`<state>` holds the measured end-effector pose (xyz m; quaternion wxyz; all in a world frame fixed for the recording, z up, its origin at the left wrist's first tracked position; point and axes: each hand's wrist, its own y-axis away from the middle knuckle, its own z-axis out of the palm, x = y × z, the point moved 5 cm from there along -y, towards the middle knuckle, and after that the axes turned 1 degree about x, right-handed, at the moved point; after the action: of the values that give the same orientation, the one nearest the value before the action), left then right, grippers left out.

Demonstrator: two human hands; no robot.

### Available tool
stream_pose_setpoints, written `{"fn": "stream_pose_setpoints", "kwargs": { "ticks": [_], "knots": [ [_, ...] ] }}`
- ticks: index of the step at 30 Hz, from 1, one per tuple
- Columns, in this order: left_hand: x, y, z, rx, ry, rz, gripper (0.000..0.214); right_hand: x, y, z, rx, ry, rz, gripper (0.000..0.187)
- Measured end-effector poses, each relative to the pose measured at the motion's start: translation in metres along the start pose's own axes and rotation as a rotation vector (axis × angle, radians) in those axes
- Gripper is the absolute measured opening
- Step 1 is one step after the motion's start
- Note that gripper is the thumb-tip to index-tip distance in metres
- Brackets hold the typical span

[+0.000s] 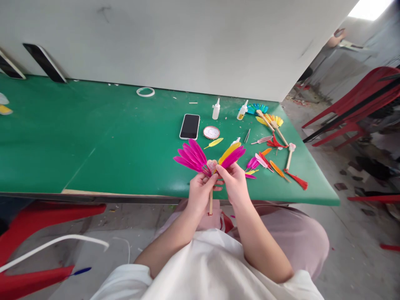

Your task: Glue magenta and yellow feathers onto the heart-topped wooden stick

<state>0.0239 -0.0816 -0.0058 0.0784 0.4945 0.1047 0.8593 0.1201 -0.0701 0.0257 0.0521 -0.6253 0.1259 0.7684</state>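
Observation:
My left hand (199, 189) is closed round a feather fan with a wooden handle (211, 203), held over the table's front edge. Magenta feathers (192, 156) spread to the left from its pale, rounded head (212, 166). My right hand (235, 182) pinches at the other side of the head, where a yellow feather (229, 152) and magenta feathers (233, 156) point up to the right. Whether these are fixed to the head or only held there, I cannot tell. Fingers hide the feather roots and the upper handle.
On the green table (103, 137) lie a phone (190, 126), a round dish (211, 132), glue bottles (216, 110), tweezers (247, 136) and a tape ring (145, 92). Loose feathers (262, 161) and other tasselled fans (283, 132) are at right. A grey panel (162, 46) rises behind.

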Motion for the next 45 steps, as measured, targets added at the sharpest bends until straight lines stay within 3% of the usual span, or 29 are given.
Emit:
{"fn": "stream_pose_setpoints", "kwargs": {
  "ticks": [17,21,25,45],
  "knots": [
    [-0.0013,-0.0014,-0.0046,0.010,0.000,-0.039,0.032,0.0063,-0.0016,0.0014,-0.040,-0.015,0.041,0.024],
    [-0.0014,-0.0025,-0.0065,0.058,0.014,-0.021,0.031,0.0031,-0.0026,-0.0003,-0.056,-0.017,-0.046,0.020],
    [-0.0028,-0.0029,-0.0056,0.070,0.034,-0.024,0.030,-0.0004,-0.0030,-0.0047,-0.032,-0.030,-0.128,0.015],
    [-0.0046,-0.0017,-0.0031,0.036,0.015,0.004,0.028,0.0016,-0.0045,-0.0085,0.069,-0.040,-0.083,0.018]
  ]
}}
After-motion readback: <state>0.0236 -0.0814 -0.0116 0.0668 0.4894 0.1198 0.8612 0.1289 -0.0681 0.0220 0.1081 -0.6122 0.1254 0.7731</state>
